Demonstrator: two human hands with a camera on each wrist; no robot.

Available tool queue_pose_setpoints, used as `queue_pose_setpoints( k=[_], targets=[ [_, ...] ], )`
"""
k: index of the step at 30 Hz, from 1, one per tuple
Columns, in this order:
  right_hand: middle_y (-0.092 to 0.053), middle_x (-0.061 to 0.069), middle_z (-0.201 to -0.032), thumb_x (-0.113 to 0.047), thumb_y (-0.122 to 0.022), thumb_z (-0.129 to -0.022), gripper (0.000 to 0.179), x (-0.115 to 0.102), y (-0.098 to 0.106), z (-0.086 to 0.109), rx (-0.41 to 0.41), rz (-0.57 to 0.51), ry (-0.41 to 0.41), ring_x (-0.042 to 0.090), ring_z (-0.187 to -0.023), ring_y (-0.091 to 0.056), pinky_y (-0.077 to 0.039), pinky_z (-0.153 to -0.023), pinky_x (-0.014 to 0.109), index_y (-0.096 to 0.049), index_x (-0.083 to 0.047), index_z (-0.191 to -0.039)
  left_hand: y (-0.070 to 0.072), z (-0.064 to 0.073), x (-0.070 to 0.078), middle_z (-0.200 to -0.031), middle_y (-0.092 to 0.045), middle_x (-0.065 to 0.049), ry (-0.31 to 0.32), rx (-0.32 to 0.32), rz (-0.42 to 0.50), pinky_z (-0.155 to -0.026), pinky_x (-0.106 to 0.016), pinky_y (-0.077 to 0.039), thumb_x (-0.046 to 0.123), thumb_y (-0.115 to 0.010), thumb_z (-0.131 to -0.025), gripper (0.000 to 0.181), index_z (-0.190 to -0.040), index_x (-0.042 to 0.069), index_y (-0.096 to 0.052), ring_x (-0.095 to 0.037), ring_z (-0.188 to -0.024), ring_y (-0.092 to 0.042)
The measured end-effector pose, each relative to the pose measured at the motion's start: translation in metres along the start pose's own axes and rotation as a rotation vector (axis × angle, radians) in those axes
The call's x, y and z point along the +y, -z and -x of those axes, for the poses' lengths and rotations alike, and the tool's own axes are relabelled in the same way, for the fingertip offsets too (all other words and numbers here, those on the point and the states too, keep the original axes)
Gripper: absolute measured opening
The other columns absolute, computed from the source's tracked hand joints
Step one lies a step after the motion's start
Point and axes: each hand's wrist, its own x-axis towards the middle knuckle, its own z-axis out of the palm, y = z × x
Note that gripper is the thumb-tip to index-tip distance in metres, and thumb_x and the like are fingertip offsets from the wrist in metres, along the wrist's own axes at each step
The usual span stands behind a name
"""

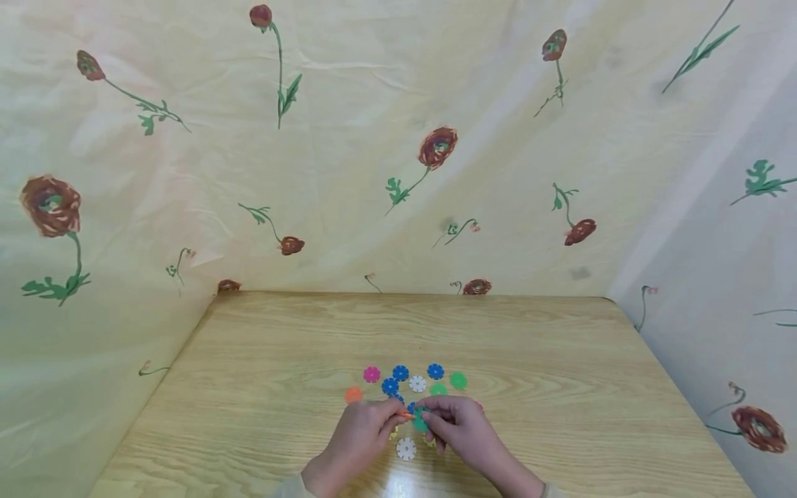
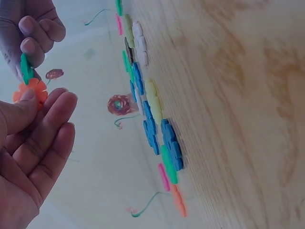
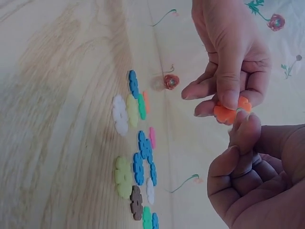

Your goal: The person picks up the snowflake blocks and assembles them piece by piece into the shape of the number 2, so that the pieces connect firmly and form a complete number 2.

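Observation:
Between thumb and fingers my left hand [image 1: 364, 430] [image 2: 35, 138] pinches an orange notched plastic disc [image 2: 40, 89] [image 3: 225, 114], a flower-shaped building piece. My right hand [image 1: 462, 427] [image 3: 259, 176] pinches a green notched disc [image 1: 419, 420] [image 2: 25, 69] of the same kind. The two pieces meet edge to edge, set at an angle to each other, and are held up above the table. In the right wrist view, my right fingertips hide most of the green disc. Just below the hands in the head view lies a white notched disc [image 1: 406, 449].
On the wooden table [image 1: 261, 387] lie several more notched discs: a pink one [image 1: 371, 374], blue ones [image 1: 436, 371], a white one [image 1: 417, 383], a green one [image 1: 458, 380] and an orange one [image 1: 353, 394]. A brown disc [image 3: 136, 202] shows too. Flower-patterned cloth [image 1: 349, 173] surrounds the table.

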Motion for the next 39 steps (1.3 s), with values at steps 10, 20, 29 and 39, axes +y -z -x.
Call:
queue_pose_setpoints(
  k=[10, 20, 29, 39],
  targets=[
    [-0.064, 0.015, -0.070, -0.004, -0.058, -0.097, 0.019, 0.006, -0.004, 0.000, -0.017, -0.012, 0.010, 0.008, -0.052, -0.057, -0.053, -0.048, 0.032, -0.067, 0.007, -0.109, -0.001, 0.003, 0.003, -0.066, -0.060, 0.004, 0.009, -0.062, -0.009, -0.050, -0.009, -0.034, 0.020, -0.058, -0.097, 0.019, -0.080, 0.012, -0.061, 0.005, -0.055, -0.039],
    [-0.063, 0.015, -0.071, -0.010, -0.057, -0.099, 0.023, 0.014, -0.005, 0.001, -0.033, -0.074, -0.060, 0.010, -0.052, -0.056, -0.050, -0.050, 0.024, -0.059, 0.004, -0.118, -0.001, 0.007, 0.001, -0.094, -0.067, 0.007, 0.087, -0.241, 0.054, -0.064, -0.014, -0.047, 0.029, -0.068, -0.093, 0.035, -0.122, 0.011, -0.061, 0.001, -0.079, -0.060],
    [-0.064, 0.013, -0.070, -0.015, -0.061, -0.097, 0.029, 0.015, -0.007, 0.000, -0.033, -0.097, -0.024, 0.013, -0.053, -0.058, -0.053, -0.053, 0.029, -0.050, 0.002, -0.117, -0.009, 0.008, 0.004, -0.089, -0.067, 0.012, 0.090, -0.162, 0.141, -0.062, -0.014, -0.046, 0.043, -0.060, -0.093, 0.039, -0.124, 0.019, -0.062, 0.005, -0.073, -0.057],
    [-0.065, 0.009, -0.080, -0.014, -0.064, -0.095, 0.016, 0.017, 0.019, 0.003, 0.123, 0.210, -0.008, 0.010, -0.056, -0.053, -0.047, -0.049, 0.025, -0.065, 0.000, -0.102, -0.001, 0.010, -0.005, -0.093, -0.071, 0.007, 0.164, -0.095, 0.163, -0.065, -0.019, -0.052, 0.030, -0.069, -0.092, 0.034, -0.119, 0.011, -0.066, 0.002, -0.077, -0.062]
  ],
)
